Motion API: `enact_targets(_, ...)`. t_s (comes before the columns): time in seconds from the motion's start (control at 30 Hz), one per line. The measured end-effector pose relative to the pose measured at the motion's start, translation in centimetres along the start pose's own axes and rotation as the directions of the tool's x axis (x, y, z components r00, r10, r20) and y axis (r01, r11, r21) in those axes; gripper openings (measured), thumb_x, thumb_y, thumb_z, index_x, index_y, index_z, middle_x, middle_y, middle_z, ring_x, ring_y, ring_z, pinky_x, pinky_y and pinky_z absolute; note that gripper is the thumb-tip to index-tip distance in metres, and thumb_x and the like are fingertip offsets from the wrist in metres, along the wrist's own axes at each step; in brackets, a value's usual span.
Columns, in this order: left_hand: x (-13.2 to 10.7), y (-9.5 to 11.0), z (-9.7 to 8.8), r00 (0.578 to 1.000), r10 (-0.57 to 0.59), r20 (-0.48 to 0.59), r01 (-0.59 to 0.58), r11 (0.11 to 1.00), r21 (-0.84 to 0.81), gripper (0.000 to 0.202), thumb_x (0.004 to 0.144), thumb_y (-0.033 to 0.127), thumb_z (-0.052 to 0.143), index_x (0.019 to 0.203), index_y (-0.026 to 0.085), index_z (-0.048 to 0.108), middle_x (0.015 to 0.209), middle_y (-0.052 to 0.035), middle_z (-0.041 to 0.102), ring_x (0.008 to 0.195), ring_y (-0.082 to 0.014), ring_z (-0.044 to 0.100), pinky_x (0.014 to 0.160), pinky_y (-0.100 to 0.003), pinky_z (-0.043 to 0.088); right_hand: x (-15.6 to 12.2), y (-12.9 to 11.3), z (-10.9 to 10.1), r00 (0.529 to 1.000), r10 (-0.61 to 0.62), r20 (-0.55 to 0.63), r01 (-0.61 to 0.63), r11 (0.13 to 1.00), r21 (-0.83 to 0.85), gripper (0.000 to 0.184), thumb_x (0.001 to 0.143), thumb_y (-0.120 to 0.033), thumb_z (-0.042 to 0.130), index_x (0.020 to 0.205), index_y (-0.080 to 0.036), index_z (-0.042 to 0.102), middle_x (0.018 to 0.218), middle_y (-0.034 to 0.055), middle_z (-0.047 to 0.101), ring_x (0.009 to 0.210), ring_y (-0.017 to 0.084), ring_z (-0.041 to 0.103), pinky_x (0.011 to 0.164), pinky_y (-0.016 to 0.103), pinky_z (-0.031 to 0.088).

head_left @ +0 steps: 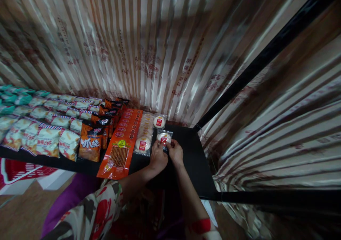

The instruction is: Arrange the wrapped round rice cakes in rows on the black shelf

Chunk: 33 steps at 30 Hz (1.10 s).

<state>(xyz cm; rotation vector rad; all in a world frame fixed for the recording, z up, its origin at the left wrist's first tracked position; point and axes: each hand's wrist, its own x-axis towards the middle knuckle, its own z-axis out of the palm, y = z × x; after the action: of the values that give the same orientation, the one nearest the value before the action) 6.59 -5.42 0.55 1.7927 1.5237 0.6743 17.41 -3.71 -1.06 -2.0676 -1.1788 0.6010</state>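
Both hands are together over the black shelf [190, 154], at one round white cracker packet [163, 137] in clear wrapping with a red label. My left hand [159, 157] has its fingers closed on the packet's near left edge. At the near right corner, my right hand [176, 152] pinches the same wrapper. Just behind lies another cracker packet [159, 121], flat on the shelf. To the left runs a row of overlapping cracker packets [144, 144], beside flat orange snack packs [119, 140] with brown sticks showing through a window.
Further left stand rows of white snack bags [48, 140], orange-and-black bags [90, 144] and teal bags [22, 98]. A striped, printed curtain [149, 48] hangs behind. A black frame bar [261, 62] slants up on the right. Below the shelf is a red basket [23, 172].
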Motion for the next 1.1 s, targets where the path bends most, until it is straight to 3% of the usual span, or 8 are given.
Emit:
enact_targets(0.17,1.5,0.1,0.2,1.000,0.010,0.002,-0.010,0.999,-0.031,0.061,0.070,0.003,0.048,0.131,0.013,0.045,0.143,-0.0125,0.036,0.132,-0.0224,0.033,0.111,-0.030,0.027,1.3,-0.3,0.5,1.000,-0.006,-0.017,0.006,1.000,0.009,0.026,0.078,-0.036,0.052,0.098,-0.023,0.062,0.086,0.0023,0.069,0.076,0.017,0.063,0.068,0.025,0.044)
enact_targets(0.4,3.1,0.9,-0.6,0.999,0.006,0.040,-0.007,1.000,0.020,0.060,0.073,0.002,0.044,0.132,0.004,0.042,0.145,-0.0172,0.031,0.135,-0.0247,0.028,0.113,-0.030,0.023,2.8,-1.2,1.2,0.997,-0.061,-0.038,0.062,0.997,0.051,0.025,0.077,-0.034,0.052,0.096,-0.021,0.063,0.086,0.0020,0.069,0.076,0.015,0.062,0.071,0.024,0.045)
enact_targets(0.67,4.4,0.9,-1.0,0.999,0.011,0.040,-0.013,0.999,0.046,0.057,0.073,0.003,0.044,0.130,0.008,0.044,0.146,-0.0153,0.029,0.134,-0.0239,0.030,0.111,-0.033,0.026,4.5,-1.8,2.0,0.996,-0.075,-0.038,0.077,0.996,0.041,0.024,0.077,-0.032,0.054,0.097,-0.021,0.063,0.089,0.0027,0.069,0.080,0.016,0.063,0.075,0.025,0.045)
enact_targets(1.1,5.8,1.2,-0.9,0.998,-0.012,0.062,0.011,1.000,0.014,0.054,0.076,0.007,0.045,0.129,0.003,0.045,0.145,-0.0188,0.030,0.134,-0.0242,0.029,0.112,-0.030,0.022,6.4,-2.8,2.6,0.996,-0.082,-0.023,0.083,0.997,0.009,0.023,0.079,-0.032,0.054,0.097,-0.020,0.063,0.089,0.0030,0.069,0.080,0.015,0.062,0.074,0.024,0.045)
